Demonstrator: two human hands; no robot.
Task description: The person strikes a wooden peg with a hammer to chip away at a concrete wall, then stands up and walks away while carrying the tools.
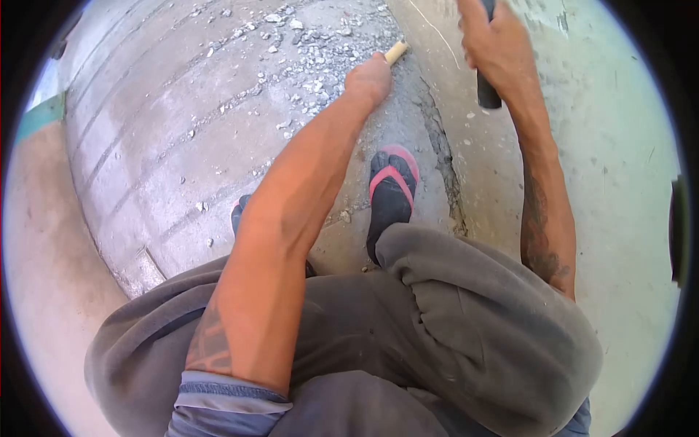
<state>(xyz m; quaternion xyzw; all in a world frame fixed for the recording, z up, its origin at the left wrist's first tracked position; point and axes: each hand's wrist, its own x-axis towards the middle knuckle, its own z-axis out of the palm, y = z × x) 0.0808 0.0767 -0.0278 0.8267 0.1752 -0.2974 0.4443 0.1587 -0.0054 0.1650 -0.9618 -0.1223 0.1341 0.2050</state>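
My left hand is closed around a light wooden-looking tool whose tip pokes out past my fist, down against the concrete floor beside a crack. Raised at the top of the view, my right hand grips a dark handle whose lower end hangs below my fist; its head is out of frame. I am crouched, with grey trousers filling the lower view.
My foot in a black sock and red-strapped sandal rests just left of the crack. Broken concrete chips lie scattered over the ridged floor at top centre. A pale wall rises on the right.
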